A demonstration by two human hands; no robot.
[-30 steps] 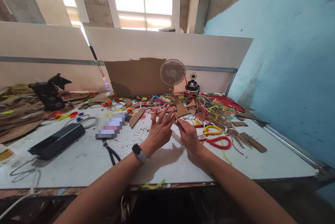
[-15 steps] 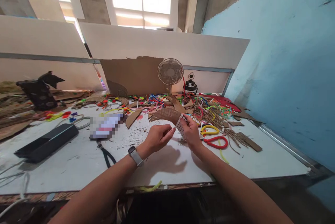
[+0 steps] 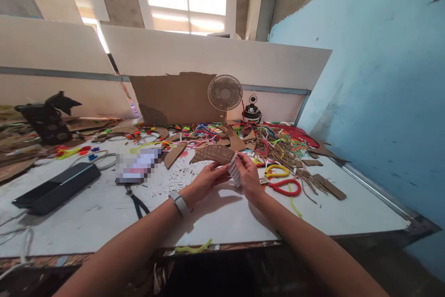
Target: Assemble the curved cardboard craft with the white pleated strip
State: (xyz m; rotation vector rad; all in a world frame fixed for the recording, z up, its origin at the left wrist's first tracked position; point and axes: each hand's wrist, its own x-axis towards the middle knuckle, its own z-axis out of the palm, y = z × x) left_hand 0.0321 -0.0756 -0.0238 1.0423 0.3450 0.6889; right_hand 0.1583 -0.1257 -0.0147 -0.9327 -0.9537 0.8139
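Note:
A curved piece of corrugated cardboard [image 3: 213, 153], brown on one face and white with dark lines on the other, is held up above the white table [image 3: 222, 213]. My left hand [image 3: 205, 180] pinches its lower edge from the left. My right hand [image 3: 249, 174] grips its white end from the right. Both hands are closed on it, close together. A watch sits on my left wrist [image 3: 179, 203].
Red and yellow scissors [image 3: 283, 181] lie just right of my hands. Behind are coloured pipe cleaners and cardboard strips [image 3: 278, 146], a small fan [image 3: 225, 93], a cardboard sheet [image 3: 174, 97]. At left lie a black case [image 3: 55, 188], pliers [image 3: 137, 202], a black device [image 3: 47, 118].
My left hand, open with spread fingers a second ago, has closed on the cardboard piece. The right hand turned the piece, so its curved brown face and white end now show.

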